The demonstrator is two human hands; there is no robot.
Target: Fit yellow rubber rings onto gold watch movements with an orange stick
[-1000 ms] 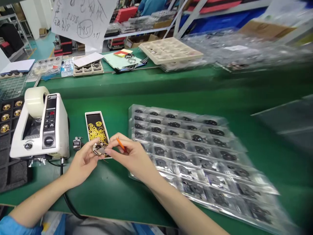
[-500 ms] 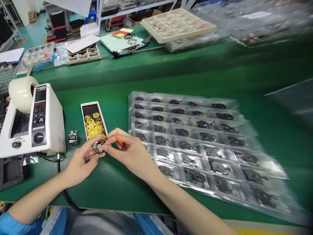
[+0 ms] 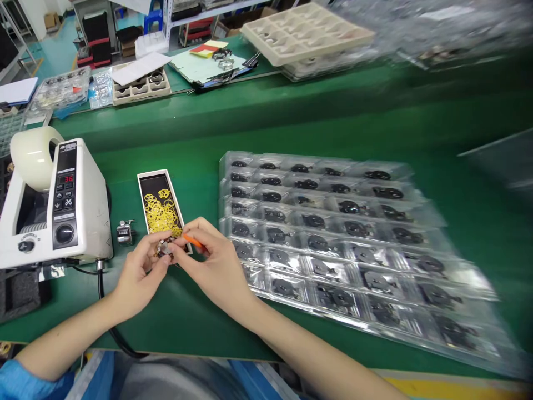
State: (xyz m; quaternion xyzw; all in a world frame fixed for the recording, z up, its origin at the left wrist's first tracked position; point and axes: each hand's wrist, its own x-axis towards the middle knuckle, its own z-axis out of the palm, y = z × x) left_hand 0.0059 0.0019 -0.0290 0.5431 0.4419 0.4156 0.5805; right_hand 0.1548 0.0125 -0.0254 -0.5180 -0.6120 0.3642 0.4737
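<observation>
My left hand [image 3: 139, 272] pinches a small round electronic part [image 3: 165, 248] between thumb and fingers. The part has a pale flat middle and a dark, metallic rim. From the right, my right hand [image 3: 219, 264] reaches in, its thumb and fingertips at the same part. A slim orange tool [image 3: 192, 240] is held in the fingers of that hand; its working end is hidden. Just beyond both hands lies a white-rimmed box [image 3: 176, 201] with a dark inside. Many thin yellow rings [image 3: 160, 215] lie loose in it.
At the left stands a tape dispenser [image 3: 89, 205] with a small tally counter [image 3: 125, 232] beside it. Overlapping clear blister trays [image 3: 291, 219] of black round parts spread across the right. A beige tray [image 3: 308, 33] and a clipboard [image 3: 204, 69] rest on the back ledge.
Both hands stay together at the round part, with small finger shifts. My right hand has moved slightly left, and the orange tool has tilted flatter. The view has shifted a little.
</observation>
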